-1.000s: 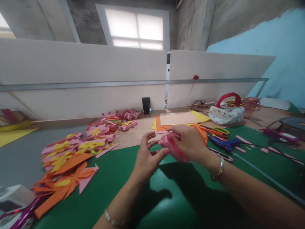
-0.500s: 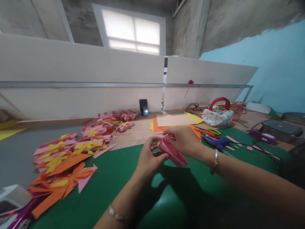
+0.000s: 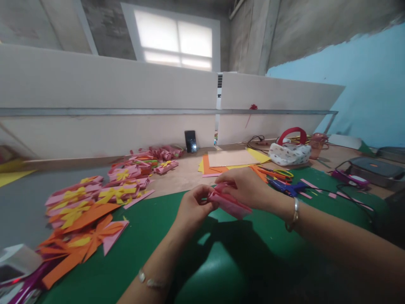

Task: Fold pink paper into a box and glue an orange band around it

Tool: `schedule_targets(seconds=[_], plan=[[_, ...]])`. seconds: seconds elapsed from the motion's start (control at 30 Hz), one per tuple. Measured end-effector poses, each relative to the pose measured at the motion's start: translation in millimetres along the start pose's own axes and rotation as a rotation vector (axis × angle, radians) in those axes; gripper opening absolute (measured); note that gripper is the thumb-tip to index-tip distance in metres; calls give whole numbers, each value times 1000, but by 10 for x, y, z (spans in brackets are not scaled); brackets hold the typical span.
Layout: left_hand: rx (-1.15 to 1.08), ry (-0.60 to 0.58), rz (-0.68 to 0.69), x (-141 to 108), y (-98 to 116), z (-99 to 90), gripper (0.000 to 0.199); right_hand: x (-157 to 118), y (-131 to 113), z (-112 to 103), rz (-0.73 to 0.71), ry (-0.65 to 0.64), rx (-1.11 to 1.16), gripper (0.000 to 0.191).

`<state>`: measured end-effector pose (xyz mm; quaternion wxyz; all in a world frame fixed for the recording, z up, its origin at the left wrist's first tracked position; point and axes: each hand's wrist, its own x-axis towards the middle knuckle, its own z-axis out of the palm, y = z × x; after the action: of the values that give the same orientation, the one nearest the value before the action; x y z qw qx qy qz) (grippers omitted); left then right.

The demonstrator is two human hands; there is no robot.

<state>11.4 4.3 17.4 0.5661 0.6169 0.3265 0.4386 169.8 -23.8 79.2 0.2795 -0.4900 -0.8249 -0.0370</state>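
Between my hands, above the green mat, is a folded piece of pink paper or felt. My left hand pinches its left end between thumb and fingers. From above, my right hand grips its upper edge, with some fingertips hidden behind the fold. To the left lie pink folded pieces with yellow bows, and orange cut strips and bows in front of them. A blue glue gun rests to the right of my right hand.
Orange and yellow sheets with a pale board lie behind my hands. A phone leans on the white partition. At right are scissors, a white pouch with red handle, a pink cup, cables and pink scraps.
The pink piece has turned, its opening showing less and its outer side more. My left hand has shifted slightly left and closed tighter on its end; my right hand still holds it.
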Motion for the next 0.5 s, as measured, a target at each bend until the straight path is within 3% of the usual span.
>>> schedule_targets(seconds=[0.13, 0.23, 0.37, 0.5], plan=[[39, 58, -7, 15, 3, -4, 18, -103, 158, -298, -102, 135, -55, 21], [113, 75, -6, 21, 6, -1, 19, -341, 539, -569, -28, 228, -241, 22], [189, 84, 46, 29, -36, -2, 14, -870, 1247, -739, 146, 43, -436, 24], [252, 106, 126, 21, -77, 4, 10, -1322, 1742, -693, 203, -121, -461, 22]])
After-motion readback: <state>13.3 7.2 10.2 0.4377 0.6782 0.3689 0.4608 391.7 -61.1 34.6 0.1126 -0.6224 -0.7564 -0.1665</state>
